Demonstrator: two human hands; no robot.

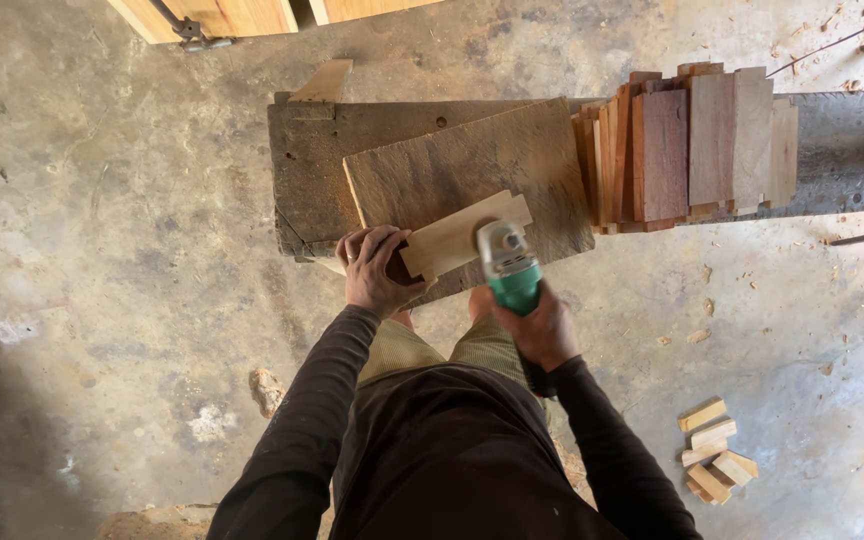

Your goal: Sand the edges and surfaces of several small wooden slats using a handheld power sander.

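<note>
Head view | left hand (377, 270) clamps pale wood piece (464, 234) flat on tilted board (472, 185) so it cannot slide | right hand (542, 330) clenched round green grinder (508, 265), head on the piece's near edge | bench (307, 170) beneath, stacked slats (692, 145) just beside

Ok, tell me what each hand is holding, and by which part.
The left hand holds the pale wooden piece by its near end. The right hand holds the green power tool by its rear body.
</note>
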